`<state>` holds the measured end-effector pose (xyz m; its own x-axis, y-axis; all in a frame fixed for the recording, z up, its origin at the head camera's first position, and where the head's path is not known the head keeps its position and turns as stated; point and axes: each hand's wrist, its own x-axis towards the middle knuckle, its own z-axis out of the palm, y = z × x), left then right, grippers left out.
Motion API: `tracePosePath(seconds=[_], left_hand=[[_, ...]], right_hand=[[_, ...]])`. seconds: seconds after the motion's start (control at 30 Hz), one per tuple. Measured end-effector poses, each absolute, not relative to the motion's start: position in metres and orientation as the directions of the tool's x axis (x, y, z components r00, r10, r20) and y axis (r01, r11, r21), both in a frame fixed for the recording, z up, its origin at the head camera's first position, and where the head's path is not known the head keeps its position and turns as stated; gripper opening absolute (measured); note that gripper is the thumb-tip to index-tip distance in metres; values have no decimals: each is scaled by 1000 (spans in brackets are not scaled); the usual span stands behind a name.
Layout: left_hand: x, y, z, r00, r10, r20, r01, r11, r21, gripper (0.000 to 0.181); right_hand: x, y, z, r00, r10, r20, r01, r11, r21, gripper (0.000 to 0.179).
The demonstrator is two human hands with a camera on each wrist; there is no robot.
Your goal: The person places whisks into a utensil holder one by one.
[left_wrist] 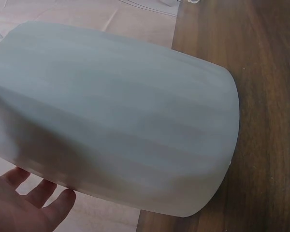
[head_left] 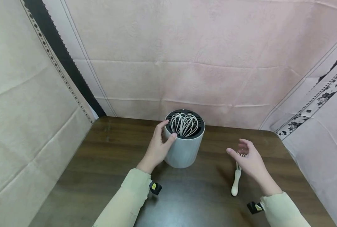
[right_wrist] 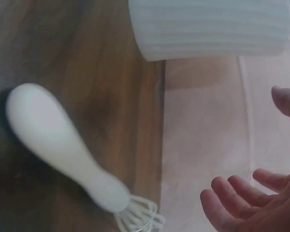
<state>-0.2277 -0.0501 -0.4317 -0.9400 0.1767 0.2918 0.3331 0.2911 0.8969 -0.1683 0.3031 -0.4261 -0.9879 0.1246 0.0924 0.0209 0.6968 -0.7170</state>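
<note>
A pale grey utensil holder (head_left: 183,153) with a black slotted top stands upright near the table's back edge. White whisk wires (head_left: 184,125), apparently of two whisks, stick up from it; their handles are hidden inside. My left hand (head_left: 158,143) holds the holder's upper left side, with thumb and forefinger at the rim; its other fingertips (left_wrist: 60,205) show along the wall in the left wrist view. To the right, a small whisk (right_wrist: 48,133) with a cream handle lies on the table. Above its wire end hovers my right hand (head_left: 249,159), fingers loosely bent and holding nothing.
The dark brown wooden table (head_left: 106,176) has rounded back corners. Pale pink cloth (head_left: 213,63) hangs close behind it, and patterned cloth (head_left: 304,110) hangs at the right. A small black device (head_left: 155,188) sits on each wrist.
</note>
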Motion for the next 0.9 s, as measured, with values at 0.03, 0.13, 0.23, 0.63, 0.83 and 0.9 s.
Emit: tracePosePath(seconds=[0.03,0.13,0.23,0.63,0.83,0.9], left_hand=[[-228,-50,-432,-940,176,292,333,291,897,64],[-229,-51,-432,-940,176,291,332,293,897,64],[-228,-51,-431,-940,178,293,334,292,896,63],[-227,-52,-431,-939,174,295,336,293,895,63],[-226,-51,-431,-941,177,287,329,296,897,62],[-227,-51,-431,-943,175,284,326,296,898,63]], right_hand=[[-167,305,-428,-988,129,86,29,702,-712,87],[-164,310,-432,-987,146,60,61,707,-704,89],[-162,312,-436,-987,159,26,94,704,-704,92],[-164,327,-457,-957,269,-108,254,602,-757,107],[-164,334,-462,-933,284,-222,346,529,-775,114],[-164,335,-464,-930,281,-238,356,520,-776,116]])
